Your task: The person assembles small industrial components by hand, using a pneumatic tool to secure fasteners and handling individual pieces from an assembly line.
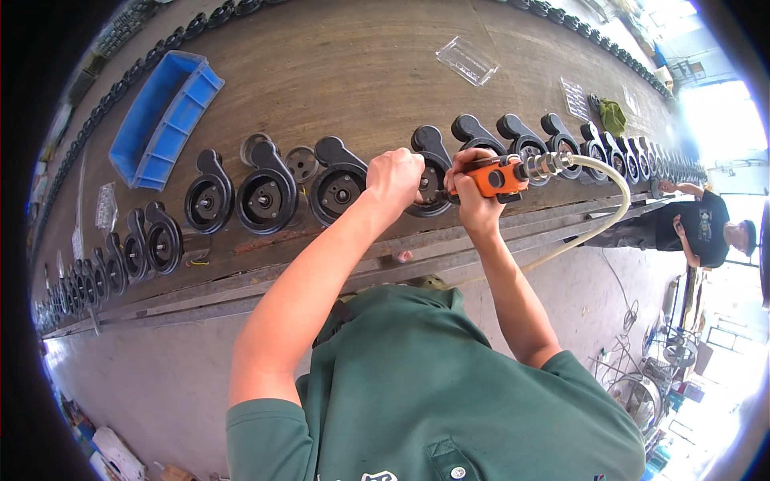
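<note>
My right hand [473, 192] is wrapped round an orange air tool [499, 178], whose nose points left at a round black housing [431, 207]. A pale hose [624, 192] runs from the tool's metal fitting. My left hand [391, 178] is closed at the left side of that same housing, fingers curled down to its middle; what they pinch, if anything, is hidden. To the left stands another black housing [340, 195] with a metal stud in its centre. More of these housings, each with a rounded arm, line the bench edge on both sides.
On the wooden bench [337, 72] lie a blue divided bin [164, 120], a clear plastic plate [468, 61], round metal discs [301, 163] and a green cloth [612, 117]. A metal rail [241, 280] edges the bench. Another person [698, 230] stands at the right.
</note>
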Available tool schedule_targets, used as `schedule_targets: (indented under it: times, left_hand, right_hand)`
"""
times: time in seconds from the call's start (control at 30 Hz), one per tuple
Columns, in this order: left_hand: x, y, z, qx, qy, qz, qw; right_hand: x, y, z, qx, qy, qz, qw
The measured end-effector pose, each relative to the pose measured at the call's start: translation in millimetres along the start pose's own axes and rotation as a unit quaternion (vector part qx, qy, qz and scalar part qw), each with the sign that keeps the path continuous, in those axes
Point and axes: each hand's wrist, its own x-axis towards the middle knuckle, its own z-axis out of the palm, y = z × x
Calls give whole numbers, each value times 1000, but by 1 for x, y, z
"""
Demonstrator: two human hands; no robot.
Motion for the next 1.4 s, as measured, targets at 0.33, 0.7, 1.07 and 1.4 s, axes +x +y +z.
schedule_targets:
  times: [0.33, 0.7, 1.07, 1.4]
  left_hand:
    - [2, 0, 1, 7, -3, -4, 1000]
    - [2, -1, 1, -3, 3, 2, 1000]
    - [1, 1, -4, -1, -7, -7, 1000]
    - [1, 0, -3, -8, -8, -2, 1000]
  right_hand:
    - [1, 1, 0, 17, 3, 14, 1000]
    - [-1, 0, 2, 4, 16, -5, 1000]
    - [0, 2, 0, 10, 9, 0, 1000]
    - [-3, 2, -1, -11, -2, 4, 1000]
